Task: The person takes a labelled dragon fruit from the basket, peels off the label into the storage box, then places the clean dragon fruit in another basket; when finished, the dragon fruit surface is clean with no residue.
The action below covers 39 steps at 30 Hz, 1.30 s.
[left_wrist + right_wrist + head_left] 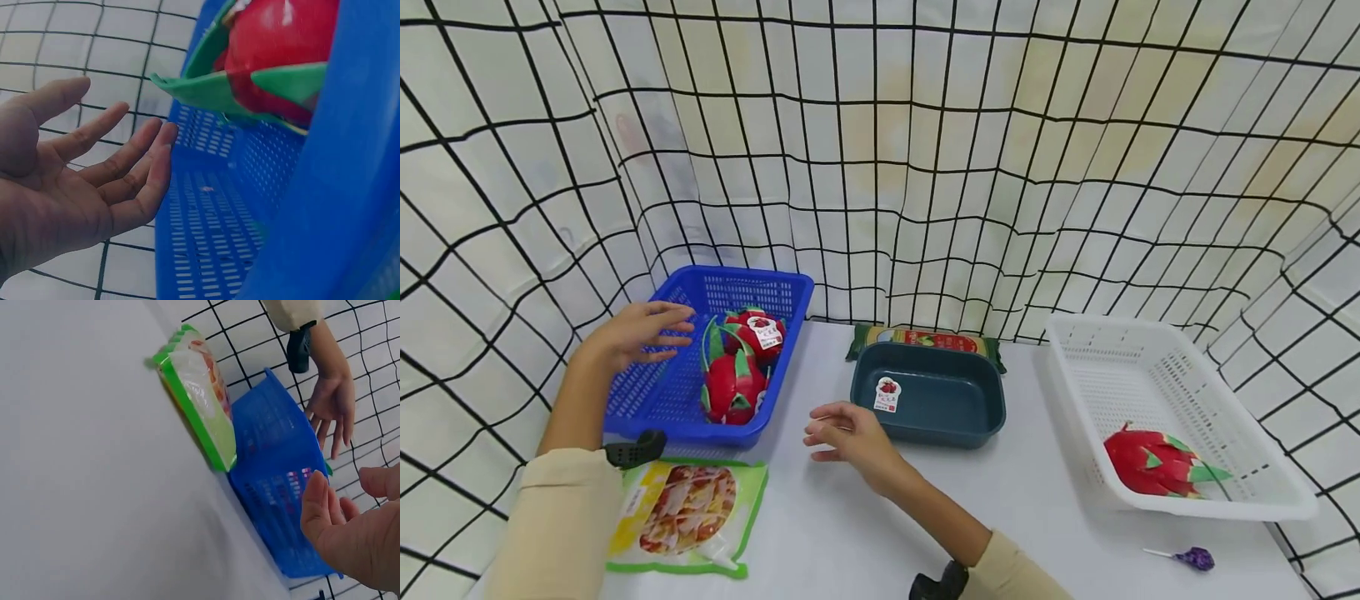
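Red dragon fruits (732,387) lie inside the blue basket (651,398); probably light, yielding, best held round the body; left hand (642,335) near basket's left side, right hand (857,442) right of basket; both empty, fingers loose.

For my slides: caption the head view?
Empty left hand by blue basket holding dragon fruit; empty right hand near dark tray.
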{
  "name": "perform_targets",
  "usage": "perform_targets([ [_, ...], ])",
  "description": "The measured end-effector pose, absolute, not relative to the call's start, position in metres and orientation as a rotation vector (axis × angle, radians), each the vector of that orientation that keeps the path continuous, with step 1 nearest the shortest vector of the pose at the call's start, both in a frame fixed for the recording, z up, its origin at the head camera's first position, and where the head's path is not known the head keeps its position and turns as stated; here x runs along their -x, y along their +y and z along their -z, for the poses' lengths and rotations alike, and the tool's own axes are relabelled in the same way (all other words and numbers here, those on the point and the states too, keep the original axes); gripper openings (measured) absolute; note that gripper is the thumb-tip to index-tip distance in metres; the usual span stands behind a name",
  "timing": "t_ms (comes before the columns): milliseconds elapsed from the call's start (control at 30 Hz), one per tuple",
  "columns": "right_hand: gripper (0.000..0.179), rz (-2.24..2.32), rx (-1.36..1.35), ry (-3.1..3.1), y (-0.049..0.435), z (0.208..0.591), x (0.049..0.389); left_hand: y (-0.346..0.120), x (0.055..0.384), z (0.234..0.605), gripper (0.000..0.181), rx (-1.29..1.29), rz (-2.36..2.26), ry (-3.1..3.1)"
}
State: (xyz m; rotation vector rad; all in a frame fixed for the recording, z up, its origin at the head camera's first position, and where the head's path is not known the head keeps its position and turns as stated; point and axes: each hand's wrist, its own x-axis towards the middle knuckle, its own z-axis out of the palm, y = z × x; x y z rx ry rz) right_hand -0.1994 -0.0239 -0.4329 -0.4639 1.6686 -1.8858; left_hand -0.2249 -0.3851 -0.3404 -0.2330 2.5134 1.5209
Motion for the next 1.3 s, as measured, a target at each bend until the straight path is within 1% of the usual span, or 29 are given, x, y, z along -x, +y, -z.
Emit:
perform_targets([
  [200, 0.037, 1.940, 0.259, 1.488, -0.060, 0.428, 0.207, -0.394, 0.242, 0.348, 0.098, 0.326, -1.467, 2.370],
  [367, 0.037, 1.907, 0.172, 1.499, -0.083, 0.427, 0.210, -0.399, 0.248, 0.352, 0.103, 0.383, -1.433, 2.271],
  [500, 0.032, 1.916, 0.109, 1.536, -0.097, 0.427, 0.211, -0.398, 0.251, 0.355, 0.107, 0.395, -1.427, 2.206],
  [733, 0.024, 1.975, 0.151, 1.545, -0.109, 0.430, 0.220, -0.389, 0.255, 0.362, 0.103, 0.321, -1.414, 2.079],
  [867, 0.025, 1.986, 0.167, 1.559, -0.110, 0.431, 0.223, -0.384, 0.255, 0.367, 0.107, 0.311, -1.401, 1.996],
  [1200, 0.023, 1.988, 0.171, 1.592, -0.111, 0.430, 0.222, -0.373, 0.251, 0.373, 0.113, 0.380, -1.368, 1.898],
  [1300, 0.023, 1.979, 0.181, 1.600, -0.111, 0.430, 0.222, -0.370, 0.253, 0.375, 0.108, 0.379, -1.333, 1.904],
])
